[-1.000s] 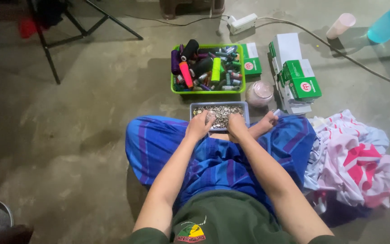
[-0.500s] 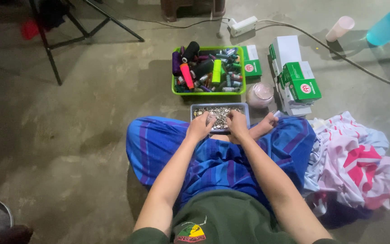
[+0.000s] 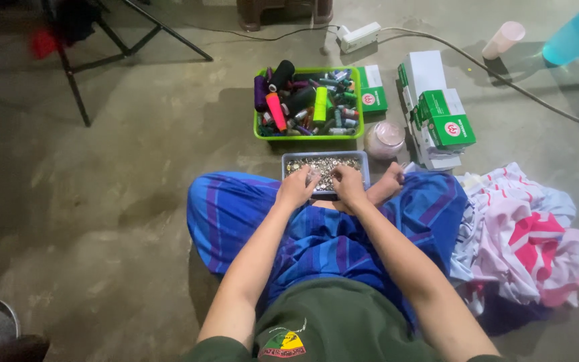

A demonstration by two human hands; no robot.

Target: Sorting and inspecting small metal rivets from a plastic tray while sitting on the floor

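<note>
Both hands, my left hand and right hand, are resting curled in the grey tray of small bits, grip unclear; it's sitting on the bare concrete floor before a green basket.

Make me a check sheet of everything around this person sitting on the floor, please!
Surface: bare grey concrete floor, stained.
Job's things: small grey tray of tiny mixed bits, at the person's knees.
Clutter: green basket of thread spools; green-and-white boxes; round clear lidded jar; pile of pink, white and blue cloth; pink cup.
Grippers: left hand and right hand both at the tray's near edge, fingers in the bits; grip cannot be told.
Cables: white power strip with cords across the floor.
Surroundings: black stand legs far left; brown stool base.
</note>
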